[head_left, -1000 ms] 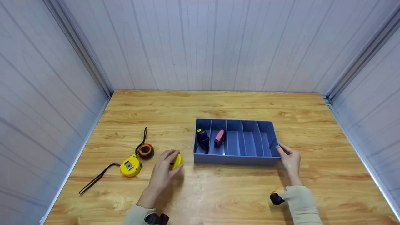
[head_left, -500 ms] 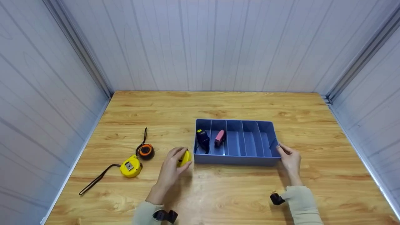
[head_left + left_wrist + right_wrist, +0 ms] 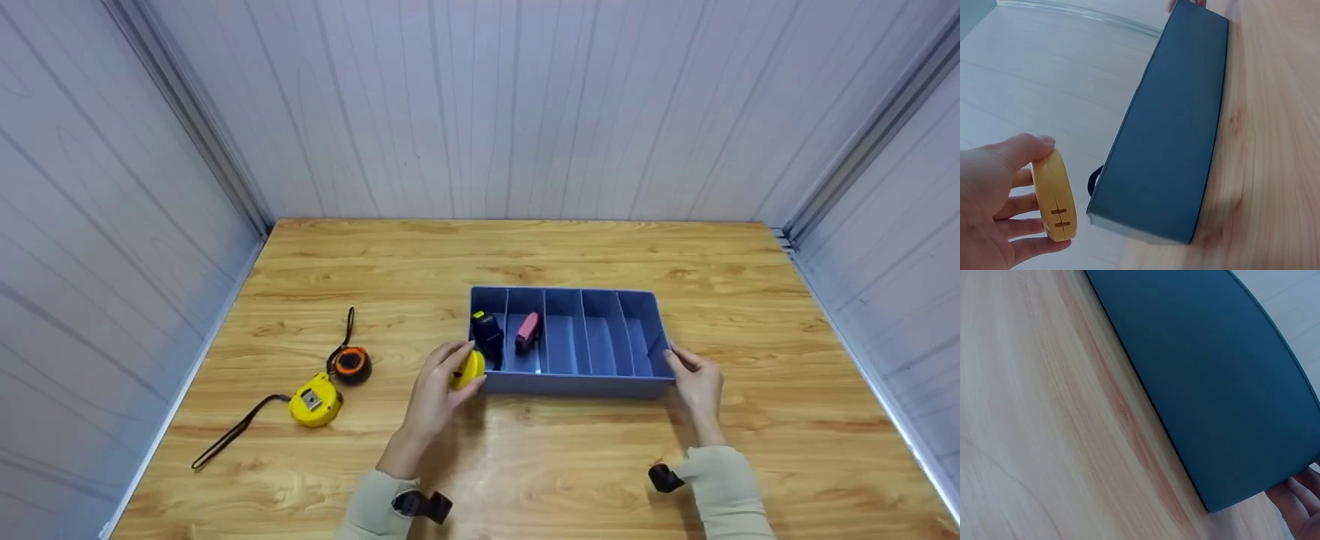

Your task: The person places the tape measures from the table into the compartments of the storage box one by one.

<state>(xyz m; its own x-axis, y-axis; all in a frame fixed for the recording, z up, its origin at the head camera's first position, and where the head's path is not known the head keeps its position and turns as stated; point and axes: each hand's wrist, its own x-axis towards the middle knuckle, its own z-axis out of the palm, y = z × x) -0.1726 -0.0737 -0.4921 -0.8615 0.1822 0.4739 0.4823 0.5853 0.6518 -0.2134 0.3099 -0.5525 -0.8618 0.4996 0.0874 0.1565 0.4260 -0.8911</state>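
My left hand [image 3: 435, 390] pinches a round yellow tape measure [image 3: 1054, 197] between thumb and fingers, held off the table by the front left corner of a blue divided box [image 3: 577, 385]. In the left wrist view, slots show along its edge. With thumb and fingers, my right hand [image 3: 696, 379] grips the box's right wall near the front corner. A dark tape measure [image 3: 487, 335] with a yellow tip stands in the leftmost compartment. One compartment over is a pink and black tape measure [image 3: 528, 330], seen edge-on.
On the table's left lie a yellow tape measure [image 3: 315, 401] with a black wrist strap [image 3: 240, 426] and an orange and black tape measure [image 3: 351, 364], close together. Pale panel walls [image 3: 480, 112] enclose the wooden table [image 3: 570, 465] at back and sides.
My left hand has carried the yellow tape measure to the right and slightly away from me, up to the box's left end. The right hand and the box have stayed in place.
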